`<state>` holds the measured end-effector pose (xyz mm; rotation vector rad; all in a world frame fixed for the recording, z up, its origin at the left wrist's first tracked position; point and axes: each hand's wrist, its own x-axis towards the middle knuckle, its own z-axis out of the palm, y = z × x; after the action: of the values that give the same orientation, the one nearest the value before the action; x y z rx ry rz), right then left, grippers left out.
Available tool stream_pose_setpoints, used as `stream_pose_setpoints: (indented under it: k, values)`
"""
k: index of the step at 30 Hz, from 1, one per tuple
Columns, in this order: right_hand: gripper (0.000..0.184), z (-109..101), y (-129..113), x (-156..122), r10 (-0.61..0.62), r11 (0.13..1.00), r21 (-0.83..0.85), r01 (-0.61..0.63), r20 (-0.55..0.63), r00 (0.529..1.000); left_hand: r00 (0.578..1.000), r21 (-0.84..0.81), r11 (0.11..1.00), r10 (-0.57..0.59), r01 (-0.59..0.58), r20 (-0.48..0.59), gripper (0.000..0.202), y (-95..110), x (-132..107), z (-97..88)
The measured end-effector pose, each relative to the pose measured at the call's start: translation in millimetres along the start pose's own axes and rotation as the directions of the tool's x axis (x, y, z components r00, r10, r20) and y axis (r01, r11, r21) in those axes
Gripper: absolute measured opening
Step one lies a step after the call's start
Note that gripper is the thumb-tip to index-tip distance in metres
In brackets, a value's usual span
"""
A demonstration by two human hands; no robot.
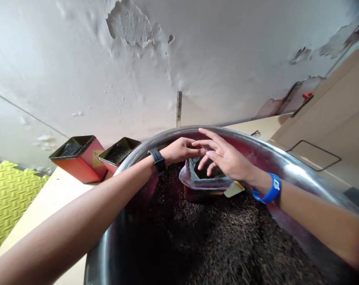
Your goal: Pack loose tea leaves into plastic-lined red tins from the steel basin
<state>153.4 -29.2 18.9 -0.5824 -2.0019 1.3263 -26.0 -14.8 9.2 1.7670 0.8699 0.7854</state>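
Observation:
A wide metal basin [298, 168] holds a heap of dark, dry, twisted tea leaves [235, 241]. Set into the leaves is a red tin [205, 194] lined with a clear plastic bag [194, 183], whose edge folds out over the rim. Above the bag's mouth, my left hand [179, 150], with a black watch at the wrist, is closed with thumb and finger pinched. Something tiny shows at its fingertips, too small to name. My right hand [223, 156], wearing a blue wristband [268, 189], has its fingers spread, its thumb close to the left fingertips. It partly hides the bag's opening.
Two red tins, one larger [81, 162] and one smaller [116, 156], stand uncovered on the pale table [46, 209] left of the basin. A cardboard box [339, 107] is at right. Behind is a peeling wall [197, 59]; yellow floor matting [13, 198] lies at left.

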Motion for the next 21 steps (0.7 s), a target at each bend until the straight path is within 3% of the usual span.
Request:
stream_pose_setpoints:
  k: [3, 6, 12, 17, 21]
  values:
    - [0.055, -2, -2, 1, 0.010, 1.000, 0.016, -0.010, -0.025, 1.000, 1.000, 0.003, 1.000, 0.027, -0.027, -0.009, 0.025, 2, 0, 1.3]
    - [0.047, -5, -2, 0, 0.029, 0.998, 0.059, -0.021, -0.123, 0.992, 0.998, 0.051, 0.997, 0.052, -0.050, -0.023, 0.022, 5, -1, 2.4]
    - [0.036, -11, 1, 0, 0.063, 0.982, 0.191, -0.004, -0.301, 0.952, 0.994, 0.292, 0.956, 0.057, -0.029, -0.090, 0.014, 13, -3, 0.3]
    - [0.037, -15, 6, 3, 0.051, 0.989, 0.147, 0.012, -0.416, 0.908, 0.994, 0.422, 0.906, 0.082, -0.045, -0.070, 0.014, 12, -3, -1.0]
    - [0.036, -16, 6, 4, 0.026, 0.974, 0.214, 0.077, -0.445, 0.895, 0.995, 0.471, 0.880, 0.093, -0.063, -0.041, 0.017, 12, -3, 0.6]
